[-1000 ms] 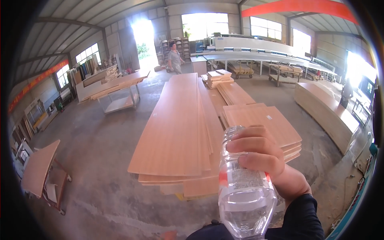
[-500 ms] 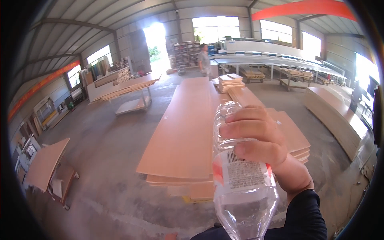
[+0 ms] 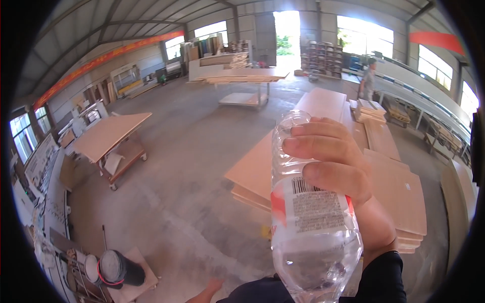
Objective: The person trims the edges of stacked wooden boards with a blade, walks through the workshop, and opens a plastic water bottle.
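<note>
Workshop hall, concrete floor [image 3: 192, 202], board stacks [image 3: 394, 192] at centre right. Right hand [image 3: 336, 159] grasps a clear bottle [image 3: 310, 227] at lower centre, tipped toward the camera. View has swung left since a second ago; bottle looms larger. Left hand not visible.
</note>
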Demonstrator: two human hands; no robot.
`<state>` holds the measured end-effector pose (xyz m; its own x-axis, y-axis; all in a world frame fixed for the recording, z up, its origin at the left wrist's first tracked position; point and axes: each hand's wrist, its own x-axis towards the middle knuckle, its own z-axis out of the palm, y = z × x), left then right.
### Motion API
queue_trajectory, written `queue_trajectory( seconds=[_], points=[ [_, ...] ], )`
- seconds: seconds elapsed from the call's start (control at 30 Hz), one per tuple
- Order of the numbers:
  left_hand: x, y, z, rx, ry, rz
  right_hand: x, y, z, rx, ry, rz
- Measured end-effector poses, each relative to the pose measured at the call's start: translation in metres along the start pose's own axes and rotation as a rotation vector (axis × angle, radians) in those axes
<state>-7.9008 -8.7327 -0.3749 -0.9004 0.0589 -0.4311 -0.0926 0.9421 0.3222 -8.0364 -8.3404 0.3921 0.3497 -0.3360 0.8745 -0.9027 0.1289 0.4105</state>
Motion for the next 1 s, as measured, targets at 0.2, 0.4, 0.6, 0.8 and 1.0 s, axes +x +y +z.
queue_trajectory(
  seconds=[0.2,0.4,0.6,0.8,1.0],
  points=[
    [-0.027,-0.010,0.001,0.176,-0.033,0.096,0.006,0.002,0.022,0.089,0.058,-0.017],
    [-0.032,0.004,-0.023,0.227,-0.036,0.091,0.015,0.000,0.026,0.116,0.037,-0.003],
    [-0.015,0.007,-0.024,0.170,-0.025,0.081,0.020,0.002,0.033,0.134,0.060,-0.038],
    [-0.011,0.007,-0.026,0.004,-0.101,-0.081,0.024,0.006,0.030,0.126,-0.005,-0.023],
    [-0.025,0.012,-0.023,-0.160,-0.068,-0.038,0.023,0.008,0.043,0.162,0.023,0.001]
  ],
)
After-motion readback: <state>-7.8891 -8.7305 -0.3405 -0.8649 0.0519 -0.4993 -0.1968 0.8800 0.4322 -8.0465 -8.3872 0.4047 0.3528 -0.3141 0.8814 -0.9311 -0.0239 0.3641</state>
